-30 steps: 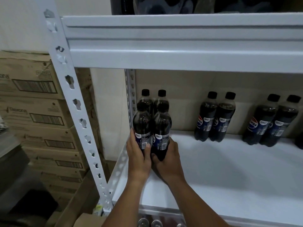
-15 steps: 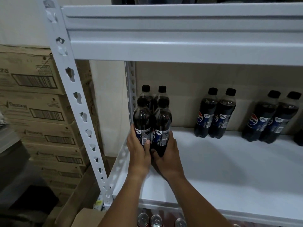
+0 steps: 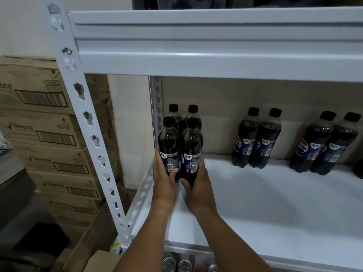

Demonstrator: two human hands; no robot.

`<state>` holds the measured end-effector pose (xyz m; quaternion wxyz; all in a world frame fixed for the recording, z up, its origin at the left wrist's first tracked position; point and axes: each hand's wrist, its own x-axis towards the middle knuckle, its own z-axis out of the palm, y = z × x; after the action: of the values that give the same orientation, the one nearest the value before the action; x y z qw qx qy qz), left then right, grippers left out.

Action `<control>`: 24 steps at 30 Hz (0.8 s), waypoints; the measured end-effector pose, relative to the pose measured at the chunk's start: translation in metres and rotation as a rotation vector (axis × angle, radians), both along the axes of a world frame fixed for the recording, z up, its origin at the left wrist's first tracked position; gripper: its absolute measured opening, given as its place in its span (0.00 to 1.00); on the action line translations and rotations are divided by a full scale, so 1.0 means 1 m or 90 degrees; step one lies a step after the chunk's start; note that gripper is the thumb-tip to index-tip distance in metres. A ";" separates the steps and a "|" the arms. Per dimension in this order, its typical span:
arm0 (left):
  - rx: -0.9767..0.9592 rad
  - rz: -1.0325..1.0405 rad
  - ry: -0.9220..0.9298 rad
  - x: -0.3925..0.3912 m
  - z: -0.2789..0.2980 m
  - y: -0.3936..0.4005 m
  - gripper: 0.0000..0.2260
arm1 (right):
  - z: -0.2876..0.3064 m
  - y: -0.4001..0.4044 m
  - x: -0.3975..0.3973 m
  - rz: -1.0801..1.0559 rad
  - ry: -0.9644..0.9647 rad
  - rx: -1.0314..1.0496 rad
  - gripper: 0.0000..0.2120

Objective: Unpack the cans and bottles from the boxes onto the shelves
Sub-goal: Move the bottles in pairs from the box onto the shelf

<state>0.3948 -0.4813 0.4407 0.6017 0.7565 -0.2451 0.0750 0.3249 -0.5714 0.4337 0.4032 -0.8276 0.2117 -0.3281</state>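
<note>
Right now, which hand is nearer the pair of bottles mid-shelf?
Right. The right hand grips the front-right bottle, on the side facing the middle pair; the left hand is farther, beyond it.

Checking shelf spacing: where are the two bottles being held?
Head view: each hand grips one bottle at the shelf's far left, directly before the rear pair.

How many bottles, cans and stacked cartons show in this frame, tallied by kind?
Cola bottles on the shelf: 8, of which the left hand and right hand hold one each; a dark edge at far right is unclear.
Can tops below the shelf: 3
Stacked cartons at left: 5 clear, lower ones dim
Total: 16
</note>
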 end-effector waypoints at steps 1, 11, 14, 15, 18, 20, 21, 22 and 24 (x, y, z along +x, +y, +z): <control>0.000 0.000 0.003 0.000 0.000 0.000 0.36 | 0.000 0.000 0.000 0.000 -0.003 0.001 0.40; -0.023 -0.007 -0.003 0.001 0.001 0.002 0.34 | 0.000 -0.001 0.000 0.008 -0.004 0.013 0.40; -0.024 -0.009 -0.016 0.002 -0.001 0.003 0.33 | -0.001 -0.002 0.000 0.012 -0.005 0.015 0.40; -0.026 -0.013 -0.016 0.002 -0.002 0.003 0.33 | -0.001 -0.002 0.000 0.013 -0.004 0.016 0.40; -0.025 -0.008 -0.009 0.001 0.000 0.004 0.33 | -0.001 -0.002 0.001 0.011 0.000 0.028 0.40; -0.023 -0.004 -0.019 0.000 0.001 0.004 0.33 | -0.001 -0.002 0.001 0.014 -0.002 0.035 0.40; -0.022 -0.004 -0.020 -0.002 0.001 0.005 0.33 | -0.001 -0.002 0.001 0.015 -0.004 0.037 0.40; -0.019 -0.003 -0.014 -0.002 0.002 0.005 0.33 | -0.001 -0.002 0.001 0.017 -0.005 0.039 0.40; -0.010 0.005 0.016 -0.006 0.002 0.005 0.34 | -0.001 -0.002 0.000 0.024 -0.001 0.047 0.40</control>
<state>0.3888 -0.4761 0.4426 0.6100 0.7538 -0.2341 0.0700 0.3248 -0.5738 0.4323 0.4397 -0.8157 0.2080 -0.3130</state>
